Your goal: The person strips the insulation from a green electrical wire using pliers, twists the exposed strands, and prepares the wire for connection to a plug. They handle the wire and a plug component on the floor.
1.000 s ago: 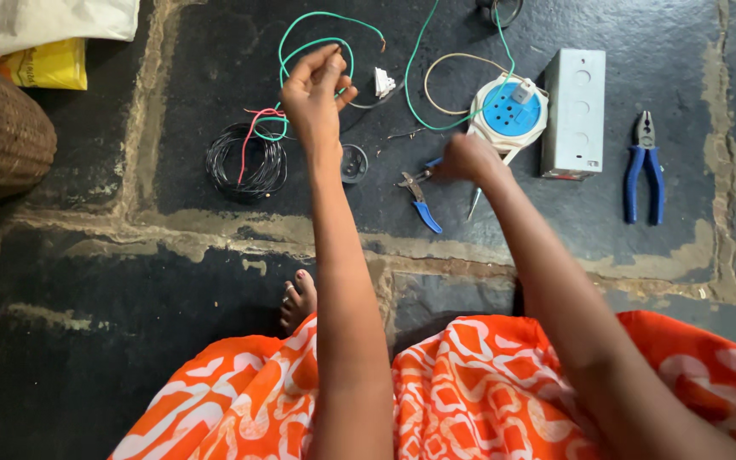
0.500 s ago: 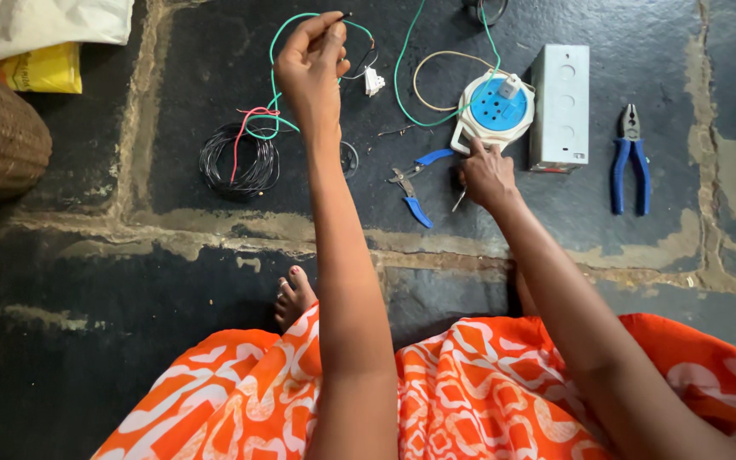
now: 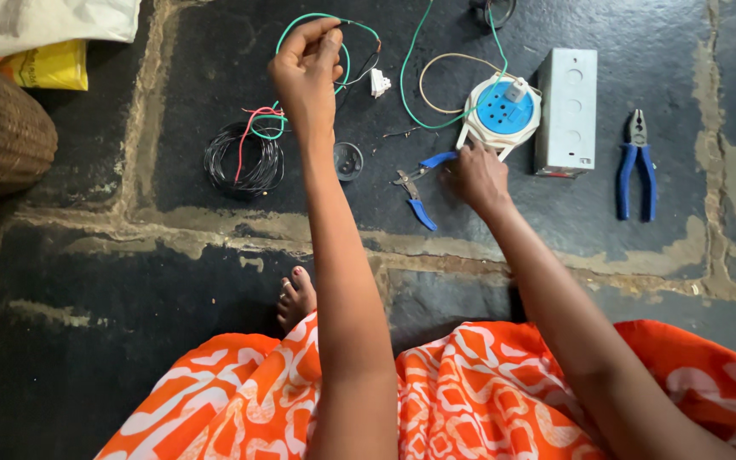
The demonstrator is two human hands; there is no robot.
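Note:
My left hand (image 3: 306, 75) is raised over the dark stone floor, pinching a green wire (image 3: 304, 21) that loops up from a small coil. My right hand (image 3: 479, 175) rests on the floor, its fingers on the handles of small blue-handled cutters (image 3: 415, 183), right beside a round white and blue socket (image 3: 498, 115). A small white switch (image 3: 379, 83) lies near the wire's end. A black wire coil (image 3: 244, 162) with red and green strands lies left of my left arm.
A white rectangular switch box (image 3: 566, 111) stands right of the socket, and blue-handled pliers (image 3: 636, 162) lie farther right. A woven basket (image 3: 2, 136) and a yellow packet (image 3: 48, 66) are at the left. A small clear cap (image 3: 348, 160) sits near the coil. My foot (image 3: 297, 298) and orange patterned cloth (image 3: 470, 392) are below.
My left hand has lifted the green wire a little higher. My right hand has slid from the socket's edge down to the blue cutters.

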